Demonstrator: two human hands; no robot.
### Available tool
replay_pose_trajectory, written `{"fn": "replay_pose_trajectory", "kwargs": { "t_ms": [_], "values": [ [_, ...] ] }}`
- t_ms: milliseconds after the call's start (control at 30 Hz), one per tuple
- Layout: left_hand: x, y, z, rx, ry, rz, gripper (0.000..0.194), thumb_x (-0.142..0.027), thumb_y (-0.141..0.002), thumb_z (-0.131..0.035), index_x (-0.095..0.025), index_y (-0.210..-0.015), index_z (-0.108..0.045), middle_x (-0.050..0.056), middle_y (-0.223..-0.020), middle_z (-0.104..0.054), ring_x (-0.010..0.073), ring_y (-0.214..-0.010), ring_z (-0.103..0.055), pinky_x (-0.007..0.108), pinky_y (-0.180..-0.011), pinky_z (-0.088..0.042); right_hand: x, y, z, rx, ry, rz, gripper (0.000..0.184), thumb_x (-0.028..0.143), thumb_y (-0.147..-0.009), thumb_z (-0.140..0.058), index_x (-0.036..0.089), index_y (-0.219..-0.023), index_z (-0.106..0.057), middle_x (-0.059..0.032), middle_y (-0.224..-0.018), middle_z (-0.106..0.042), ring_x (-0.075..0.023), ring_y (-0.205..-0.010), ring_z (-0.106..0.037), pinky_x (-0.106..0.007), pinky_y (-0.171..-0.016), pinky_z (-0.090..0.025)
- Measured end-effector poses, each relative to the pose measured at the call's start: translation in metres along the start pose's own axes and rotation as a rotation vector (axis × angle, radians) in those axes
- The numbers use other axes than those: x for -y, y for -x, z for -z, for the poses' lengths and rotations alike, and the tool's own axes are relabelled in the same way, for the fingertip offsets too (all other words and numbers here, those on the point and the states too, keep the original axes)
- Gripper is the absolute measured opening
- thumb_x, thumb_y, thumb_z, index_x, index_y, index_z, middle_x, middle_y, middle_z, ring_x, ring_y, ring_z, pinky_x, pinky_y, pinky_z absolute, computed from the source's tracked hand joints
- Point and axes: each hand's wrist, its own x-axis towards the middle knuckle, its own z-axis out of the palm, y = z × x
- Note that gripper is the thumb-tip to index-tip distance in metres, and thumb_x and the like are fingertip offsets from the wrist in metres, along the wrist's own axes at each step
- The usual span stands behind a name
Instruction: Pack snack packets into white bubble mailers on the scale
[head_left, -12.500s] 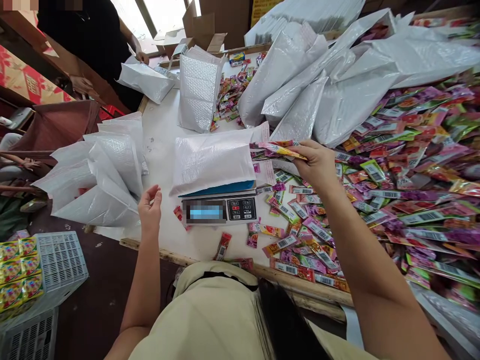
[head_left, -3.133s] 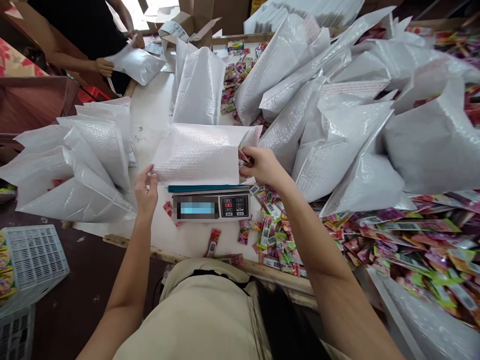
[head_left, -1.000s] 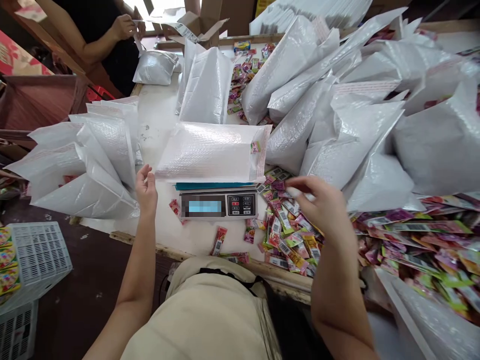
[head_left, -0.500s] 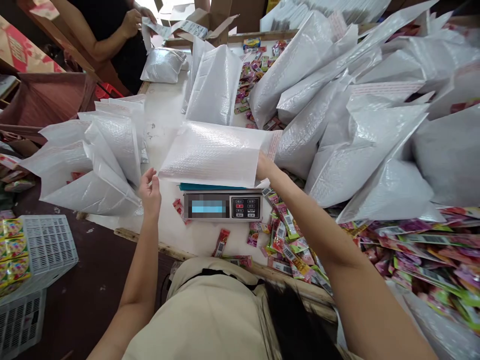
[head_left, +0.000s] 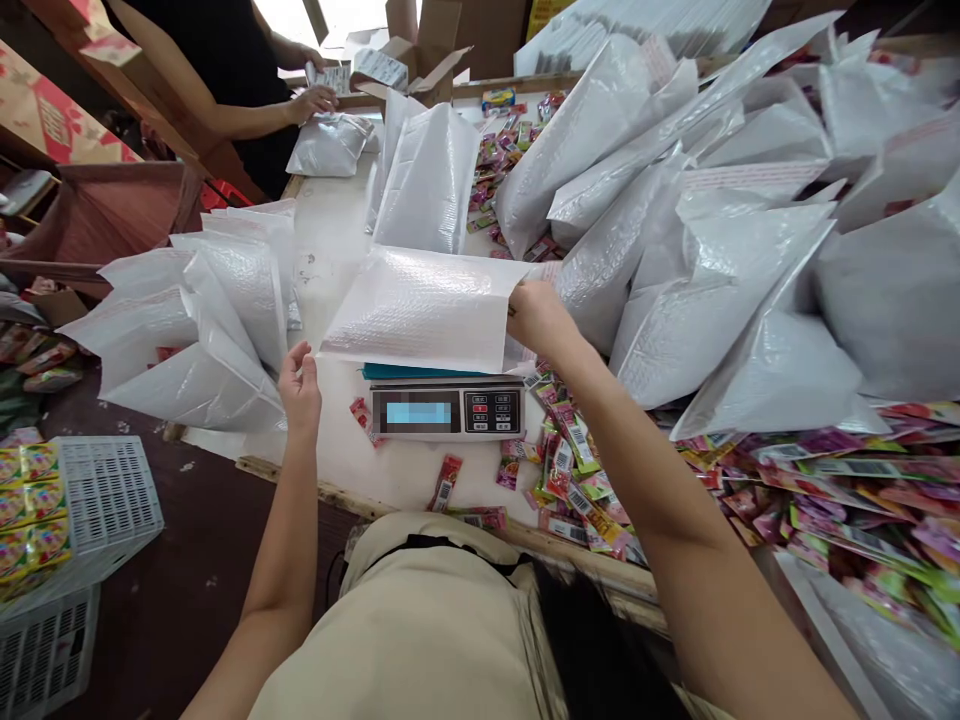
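Note:
A white bubble mailer (head_left: 424,310) lies across a digital scale (head_left: 448,408). My right hand (head_left: 536,315) is closed on the mailer's open right end, fingers folded over its edge. My left hand (head_left: 300,378) hovers at the mailer's lower left corner, fingers loosely curled and apart, holding nothing. Colourful snack sachets (head_left: 570,470) lie scattered right of the scale.
Filled white mailers (head_left: 712,260) are heaped at the right and back; another pile (head_left: 195,330) lies left. Another person's hand (head_left: 311,100) rests on a mailer (head_left: 330,145) at the far end. White plastic crates (head_left: 105,495) stand low left. The table edge (head_left: 390,500) runs before me.
My right hand left the sachet pile, went to the mailer's open end and now grips its edge. The left hand stayed at the mailer's left corner.

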Motion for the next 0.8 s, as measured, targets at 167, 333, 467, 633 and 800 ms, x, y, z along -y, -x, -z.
{"fn": "replay_pose_trajectory", "kwargs": {
  "t_ms": [167, 333, 467, 633, 800],
  "values": [
    [0.007, 0.002, 0.002, -0.027, -0.005, 0.006, 0.048, -0.057, -0.096, -0.055, -0.019, -0.125, -0.066, 0.015, -0.125, -0.069, 0.0232, -0.118, -0.065, 0.038, -0.106, -0.049, 0.016, 0.079, 0.080, 0.051, 0.094, -0.269, 0.031, 0.049, -0.089, -0.056, 0.021, -0.084, -0.070, -0.0072, -0.079, -0.069, -0.0219, -0.073, -0.061, -0.034, -0.067, -0.043],
    [0.008, -0.003, -0.005, -0.011, 0.010, 0.007, 0.047, -0.057, -0.096, -0.055, -0.020, -0.124, -0.066, 0.014, -0.125, -0.069, 0.0227, -0.116, -0.066, 0.037, -0.104, -0.049, 0.018, 0.178, 0.113, 0.170, 0.069, -0.616, 0.050, 0.072, -0.083, -0.051, 0.025, -0.082, -0.069, -0.0066, -0.065, -0.067, -0.0232, -0.057, -0.059, -0.036, -0.059, -0.042],
    [0.004, -0.009, -0.012, 0.002, 0.023, -0.011, 0.048, -0.058, -0.097, -0.054, -0.020, -0.125, -0.066, 0.014, -0.126, -0.069, 0.0228, -0.117, -0.066, 0.037, -0.105, -0.049, 0.016, 0.220, 0.099, 0.234, 0.027, -0.701, 0.045, 0.066, -0.080, -0.053, 0.025, -0.083, -0.070, -0.0075, -0.076, -0.073, -0.0268, -0.066, -0.066, -0.038, -0.063, -0.049],
    [0.000, -0.011, -0.015, 0.014, 0.056, -0.017, 0.052, -0.061, -0.096, -0.054, -0.020, -0.125, -0.066, 0.015, -0.126, -0.069, 0.0237, -0.118, -0.066, 0.037, -0.103, -0.050, 0.009, 0.240, 0.077, 0.421, 0.078, -0.729, 0.039, 0.058, -0.079, -0.056, 0.023, -0.085, -0.071, -0.0108, -0.090, -0.075, -0.0323, -0.085, -0.072, -0.042, -0.075, -0.054],
    [0.001, -0.013, -0.014, 0.029, 0.051, 0.000, 0.049, -0.060, -0.096, -0.055, -0.021, -0.123, -0.067, 0.014, -0.126, -0.069, 0.0234, -0.119, -0.065, 0.037, -0.104, -0.050, 0.016, 0.212, 0.070, 0.277, 0.160, -0.622, 0.046, 0.046, -0.080, -0.059, 0.017, -0.113, -0.071, -0.0169, -0.118, -0.071, -0.0343, -0.099, -0.071, -0.045, -0.083, -0.055]
  ]
}}
